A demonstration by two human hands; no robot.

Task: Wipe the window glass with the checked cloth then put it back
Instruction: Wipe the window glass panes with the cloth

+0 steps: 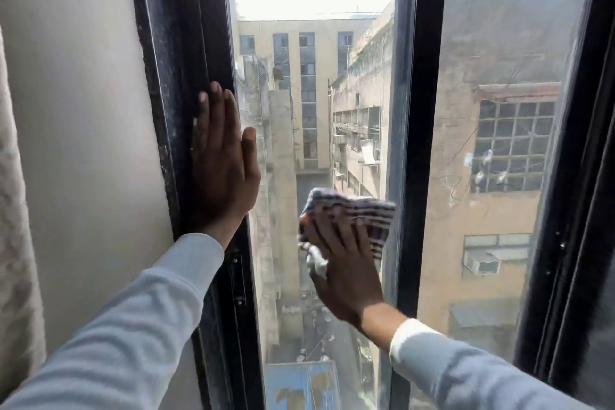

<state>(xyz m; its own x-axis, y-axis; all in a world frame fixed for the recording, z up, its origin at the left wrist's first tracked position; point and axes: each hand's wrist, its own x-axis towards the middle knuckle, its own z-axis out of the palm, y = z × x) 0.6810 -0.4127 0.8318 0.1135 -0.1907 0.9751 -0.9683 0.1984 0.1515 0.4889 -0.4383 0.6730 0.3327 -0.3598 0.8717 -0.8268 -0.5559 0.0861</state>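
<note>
Half-done at best: cloth (352, 210) is pressed flat on glass (299, 110) by spread right hand (342, 263); left hand (223, 156), spread, braces frame (186, 76) beside it; return remains.

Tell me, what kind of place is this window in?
Probably an upper-floor room in a dense city. The window glass in its black frame looks down into a narrow alley between worn concrete buildings, with the ground far below.

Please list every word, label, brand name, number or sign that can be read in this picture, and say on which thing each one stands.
There are none to read.
The checked cloth under the right hand shows only stripes.
The window frame, the window glass and the left hand bear no writing.
The buildings outside show no legible signs.
</note>
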